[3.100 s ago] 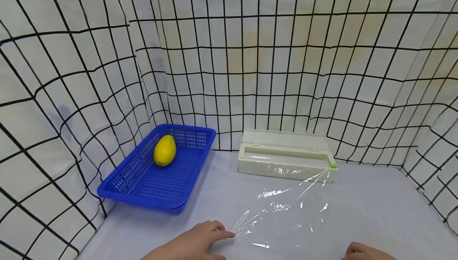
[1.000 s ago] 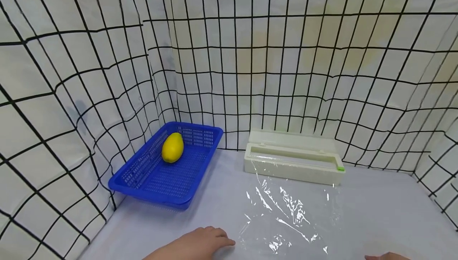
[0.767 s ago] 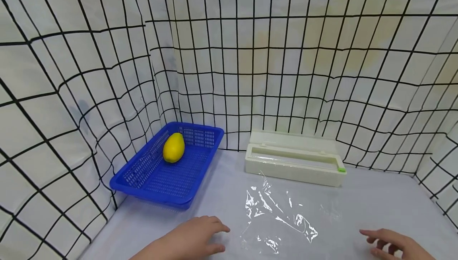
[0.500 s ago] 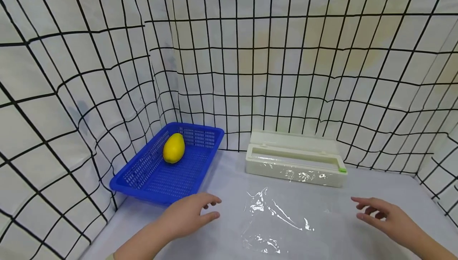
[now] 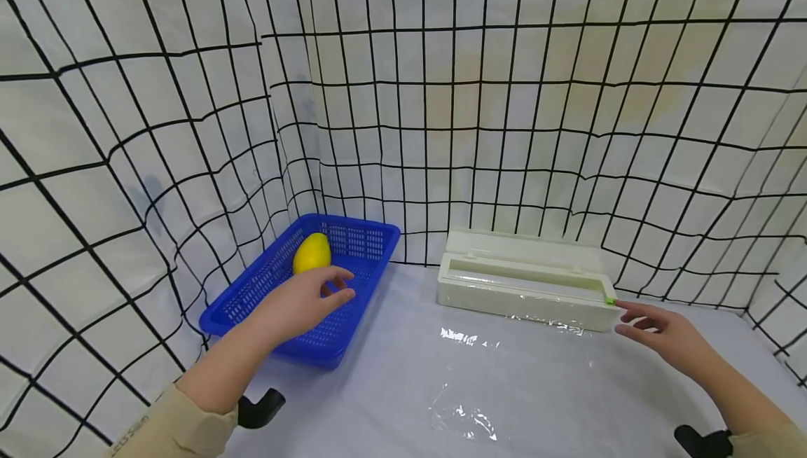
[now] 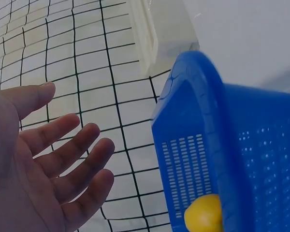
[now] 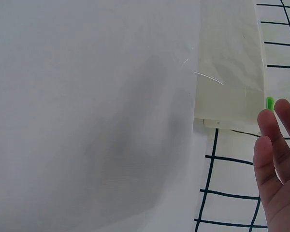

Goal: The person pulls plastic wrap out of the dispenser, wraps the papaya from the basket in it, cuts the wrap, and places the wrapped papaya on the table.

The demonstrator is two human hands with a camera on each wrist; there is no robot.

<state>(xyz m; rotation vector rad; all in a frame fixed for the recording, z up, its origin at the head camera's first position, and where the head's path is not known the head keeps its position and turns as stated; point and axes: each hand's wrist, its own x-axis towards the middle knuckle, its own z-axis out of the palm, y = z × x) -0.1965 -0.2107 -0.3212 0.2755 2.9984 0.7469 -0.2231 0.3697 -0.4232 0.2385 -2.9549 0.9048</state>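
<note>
White box [image 5: 523, 304]: long, lid raised, green tab [image 7: 269, 103] at right end.
Clear film [image 5: 466, 337]: glossy, creased, before the box.
Lemon [image 5: 312, 253]: plump, yellow, in the blue basket [image 5: 372, 286] left of the box.
Left hand [image 5: 309, 304]: above the basket, fingers loosely spread.
Right hand [image 5: 665, 335]: at the box's right end, fingers slightly parted; cannot tell if touching the tab.

White flat tabletop [image 5: 384, 381]: catches soft grey shadows, seen from the right wrist.
Blue rectangular mesh plastic basket [image 5: 324, 355]: sits at the left, set at an angle.
Off-white oblong dispenser box [image 5: 482, 298]: stands at the rear, lid raised.
Clear glossy plastic film [image 5: 504, 370]: stretches from the box's front across the tabletop, glinting in patches.
</note>
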